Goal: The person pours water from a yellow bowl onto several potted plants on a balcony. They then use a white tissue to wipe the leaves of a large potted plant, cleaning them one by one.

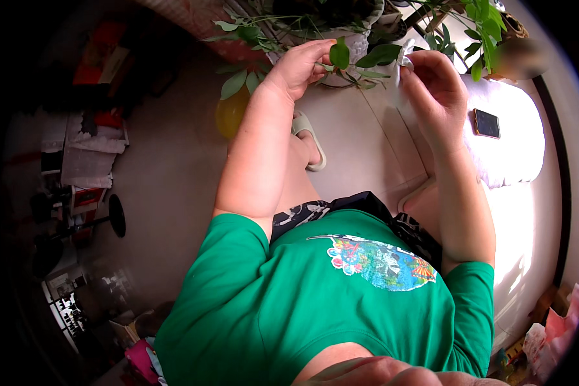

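Observation:
My left hand [301, 67] is at the leafy stems of a potted plant, its fingertips at a green leaf [339, 54] that partly hides them. Between the thumb and fingers of my right hand [436, 91] is pinched a crumpled white tissue [405, 52]. A larger dark green leaf [379, 55] lies between the two hands, close to the tissue. Behind the leaves stands a white pot [357, 46] with a raised pattern, holding dark soil. More leaves [234, 86] droop below and left of my left hand.
A phone [487, 124] lies on a white padded seat [511, 159] at the right. On the tiled floor, a yellow balloon [226, 116] sits left of my slippered foot [312, 152]. Boxes and a black round base [117, 215] stand farther left. More foliage [487, 29] hangs at upper right.

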`<action>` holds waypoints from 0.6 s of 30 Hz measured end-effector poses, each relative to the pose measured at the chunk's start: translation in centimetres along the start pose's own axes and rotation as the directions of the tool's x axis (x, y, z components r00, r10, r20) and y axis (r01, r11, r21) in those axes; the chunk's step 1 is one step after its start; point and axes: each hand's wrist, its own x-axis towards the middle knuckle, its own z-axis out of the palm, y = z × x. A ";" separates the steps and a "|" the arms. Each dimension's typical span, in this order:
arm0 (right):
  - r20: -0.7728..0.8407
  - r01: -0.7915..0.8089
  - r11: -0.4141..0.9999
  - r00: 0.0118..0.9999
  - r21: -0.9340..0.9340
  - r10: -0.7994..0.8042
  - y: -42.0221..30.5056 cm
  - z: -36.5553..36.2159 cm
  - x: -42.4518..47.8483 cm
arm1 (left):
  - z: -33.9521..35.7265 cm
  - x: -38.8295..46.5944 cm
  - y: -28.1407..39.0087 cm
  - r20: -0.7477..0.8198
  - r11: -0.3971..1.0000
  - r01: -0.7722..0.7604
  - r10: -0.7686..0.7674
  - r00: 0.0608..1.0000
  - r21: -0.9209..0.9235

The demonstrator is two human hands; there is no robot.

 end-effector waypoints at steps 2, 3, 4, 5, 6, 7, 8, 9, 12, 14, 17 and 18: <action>-0.007 -0.041 0.998 0.999 0.053 0.042 0.5 0.1 0.5 | -0.1 0.1 0.3 -0.034 0.982 -0.025 0.019 0.999 -0.187; -0.015 -0.056 0.996 0.998 0.068 0.057 0.7 0.1 0.8 | 0.2 -0.1 0.9 -0.058 0.974 -0.026 0.013 0.998 -0.225; -0.023 -0.071 0.994 0.997 0.083 0.073 0.9 0.1 1.2 | 0.4 -0.3 1.4 -0.083 0.964 -0.027 0.006 0.997 -0.263; -0.031 -0.079 0.993 0.996 0.092 0.083 1.2 0.3 1.6 | 0.3 -0.5 1.7 -0.111 0.954 -0.030 -0.003 0.994 -0.299; -0.040 -0.088 0.991 0.995 0.100 0.092 1.4 0.5 1.9 | -0.3 -0.1 1.4 -0.126 0.935 -0.067 0.025 0.992 -0.349; -0.049 -0.097 0.989 0.994 0.109 0.103 1.6 0.7 2.3 | -0.5 0.0 1.4 -0.105 0.913 -0.106 0.070 0.992 -0.393; -0.058 -0.087 0.989 0.994 0.120 0.094 1.7 0.9 2.5 | -0.2 0.1 1.6 -0.084 0.888 -0.143 0.118 0.989 -0.438; -0.061 -0.095 0.985 0.993 0.141 0.105 2.2 0.9 2.6 | 0.1 0.2 1.7 -0.064 0.858 -0.176 0.166 0.984 -0.482; -0.057 -0.101 0.978 0.992 0.182 0.113 3.5 1.3 2.9 | 0.8 0.7 1.3 -0.115 0.764 -0.205 0.170 0.979 -0.612; -0.040 -0.102 0.981 0.993 0.164 0.110 4.3 1.8 3.1 | 0.8 0.8 1.2 -0.079 0.741 -0.198 0.193 0.978 -0.641; -0.018 -0.118 0.990 0.993 0.081 0.120 4.5 2.2 3.3 | 0.8 0.7 1.1 -0.044 0.770 -0.177 0.191 0.981 -0.613; -0.017 -0.127 0.991 0.992 0.052 0.128 4.5 2.3 3.3 | 0.8 0.7 1.1 -0.066 0.798 -0.164 0.155 0.986 -0.580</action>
